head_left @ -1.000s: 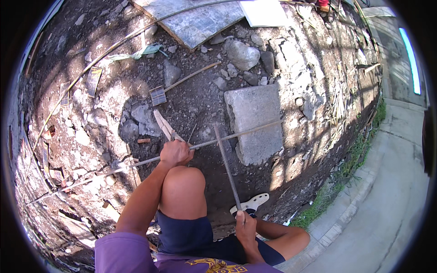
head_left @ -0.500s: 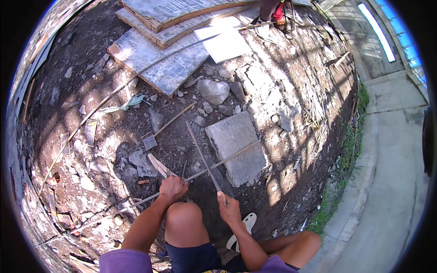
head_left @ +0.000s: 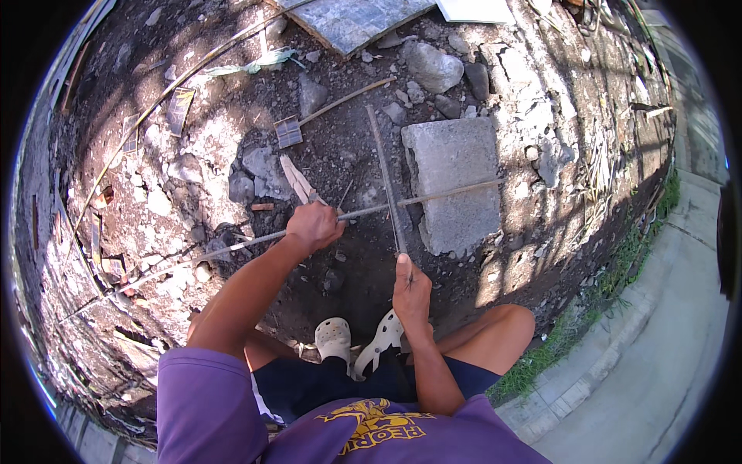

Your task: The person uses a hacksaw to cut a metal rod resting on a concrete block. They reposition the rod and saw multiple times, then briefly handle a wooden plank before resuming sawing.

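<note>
My left hand (head_left: 314, 226) is closed around a long thin pole (head_left: 255, 241). The pole slants from the ground at the lower left, and its right end lies across a pale concrete block (head_left: 456, 155). In my right hand (head_left: 412, 290) is a machete (head_left: 381, 155) with a long, narrow grey blade, its tip pointing away from me. The blade crosses the pole just left of the block; I cannot tell whether they touch. My fist hides the machete's handle. Beyond my left hand lies a split piece of pale wood (head_left: 296, 178).
A stick with a small square panel (head_left: 288, 132) lies farther out, near rocks (head_left: 433, 66) and a stained board (head_left: 352, 23). Another long pole (head_left: 166, 91) runs along the left. My pale clogs (head_left: 332, 338) are close below. At right are grass (head_left: 553, 348) and a concrete path (head_left: 657, 340).
My view has tilted down, so the ground sits higher in the picture and both clogs show. Both hands keep their holds on the pole and the machete.
</note>
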The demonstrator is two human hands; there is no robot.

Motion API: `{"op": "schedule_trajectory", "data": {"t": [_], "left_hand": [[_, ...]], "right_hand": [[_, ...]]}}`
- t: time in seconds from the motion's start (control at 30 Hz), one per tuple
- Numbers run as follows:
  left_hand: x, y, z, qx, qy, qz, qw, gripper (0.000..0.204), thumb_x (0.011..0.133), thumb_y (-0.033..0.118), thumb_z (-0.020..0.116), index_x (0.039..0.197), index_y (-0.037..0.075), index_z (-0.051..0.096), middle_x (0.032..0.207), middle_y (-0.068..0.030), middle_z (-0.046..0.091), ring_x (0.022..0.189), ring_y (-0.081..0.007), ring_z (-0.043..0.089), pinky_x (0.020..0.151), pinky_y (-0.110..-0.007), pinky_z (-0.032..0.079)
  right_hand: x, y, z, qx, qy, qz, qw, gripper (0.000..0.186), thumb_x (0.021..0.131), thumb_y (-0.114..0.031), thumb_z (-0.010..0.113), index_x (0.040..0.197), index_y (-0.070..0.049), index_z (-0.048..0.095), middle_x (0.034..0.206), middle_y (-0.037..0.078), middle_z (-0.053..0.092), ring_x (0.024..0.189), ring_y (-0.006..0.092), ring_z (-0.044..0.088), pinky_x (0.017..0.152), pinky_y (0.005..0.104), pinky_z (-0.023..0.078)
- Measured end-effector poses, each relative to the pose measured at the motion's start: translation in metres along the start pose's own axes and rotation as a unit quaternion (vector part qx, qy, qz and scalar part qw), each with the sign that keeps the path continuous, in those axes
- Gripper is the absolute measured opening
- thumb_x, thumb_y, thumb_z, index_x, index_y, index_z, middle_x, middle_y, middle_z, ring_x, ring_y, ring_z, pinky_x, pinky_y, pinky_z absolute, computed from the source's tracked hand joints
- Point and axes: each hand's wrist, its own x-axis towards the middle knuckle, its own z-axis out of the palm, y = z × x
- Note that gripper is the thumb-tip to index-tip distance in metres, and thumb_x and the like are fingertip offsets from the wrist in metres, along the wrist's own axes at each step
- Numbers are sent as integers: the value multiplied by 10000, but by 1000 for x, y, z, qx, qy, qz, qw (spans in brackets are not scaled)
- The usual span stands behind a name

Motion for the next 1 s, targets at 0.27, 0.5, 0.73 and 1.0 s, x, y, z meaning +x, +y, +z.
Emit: {"op": "schedule_trajectory", "data": {"t": [0.27,0.5,0.73,1.0], "left_hand": [[-12,12,8,-44,96,-91,990,318,857,427,674,893,147,821,817,-161,760,793,-361,756,752,-471,613],[-13,11,5,-29,86,-76,993,345,897,439,633,933,151,820,829,-169,759,839,-364,757,792,-460,611],[-9,13,3,-15,73,-73,995,364,879,425,658,881,87,793,788,-207,739,781,-404,745,744,-490,616],[-8,14,8,-25,58,-85,994,324,903,421,616,968,178,821,834,-178,760,797,-385,752,757,-477,620]], "right_hand": [[3,21,-6,56,-45,17,997,644,1107,-524,455,720,-11,497,600,23,404,602,120,388,549,365,339],[15,25,-8,46,-46,21,998,714,1080,-629,426,645,-64,420,581,-2,395,552,109,398,531,330,342],[-72,17,-64,-17,-81,84,993,589,1122,-447,442,859,52,609,666,56,489,660,132,433,605,379,396],[13,7,-6,-19,-49,-53,997,622,1114,-469,459,826,71,573,634,205,461,612,302,362,604,464,398]]}}
